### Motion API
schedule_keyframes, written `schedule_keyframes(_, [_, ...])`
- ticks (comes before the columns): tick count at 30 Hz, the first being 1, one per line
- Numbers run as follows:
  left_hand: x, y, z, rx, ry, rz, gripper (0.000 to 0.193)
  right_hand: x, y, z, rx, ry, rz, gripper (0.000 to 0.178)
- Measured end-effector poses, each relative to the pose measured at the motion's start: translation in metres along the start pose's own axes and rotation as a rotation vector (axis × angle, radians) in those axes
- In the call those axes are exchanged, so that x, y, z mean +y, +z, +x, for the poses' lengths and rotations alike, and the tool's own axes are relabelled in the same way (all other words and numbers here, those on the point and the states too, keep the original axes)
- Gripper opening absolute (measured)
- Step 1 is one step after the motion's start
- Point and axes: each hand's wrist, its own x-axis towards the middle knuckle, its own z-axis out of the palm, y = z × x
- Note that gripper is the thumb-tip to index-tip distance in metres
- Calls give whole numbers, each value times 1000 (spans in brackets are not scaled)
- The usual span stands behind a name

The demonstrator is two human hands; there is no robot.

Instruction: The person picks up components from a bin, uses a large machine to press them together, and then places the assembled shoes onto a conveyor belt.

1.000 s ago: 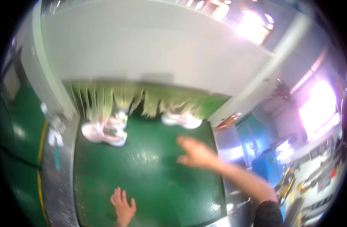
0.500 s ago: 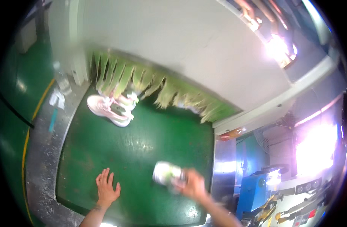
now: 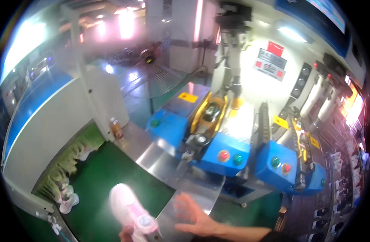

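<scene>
A white and pale pink sneaker is held by my left hand, which shows only in part at the lower edge, closed on the heel end. The sneaker's toe points up and away, over the green surface. To its right, my right hand is open, fingers spread and slightly blurred, above a bare metal plate. It touches nothing that I can see. Farther left on the green surface, light sneakers lie beside a frayed greenish strip curtain.
A machine with blue control boxes, red and green buttons and yellow-edged clamps stands ahead to the right. A bottle stands by the grey housing. A fan is behind. Racks of shoes line the far right.
My view has swung right, from the green surface toward the machine. A light sneaker was in my right hand; now my left hand holds one and my right is open.
</scene>
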Motion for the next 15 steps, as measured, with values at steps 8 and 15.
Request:
schedule_keyframes(8, [-174,41,109,-102,141,154,47,-20,-106,-49,150,-543,-880,62])
schedule_keyframes(15, [-169,148,268,-26,498,680,55,-53,-197,-64,564,384,-265,51])
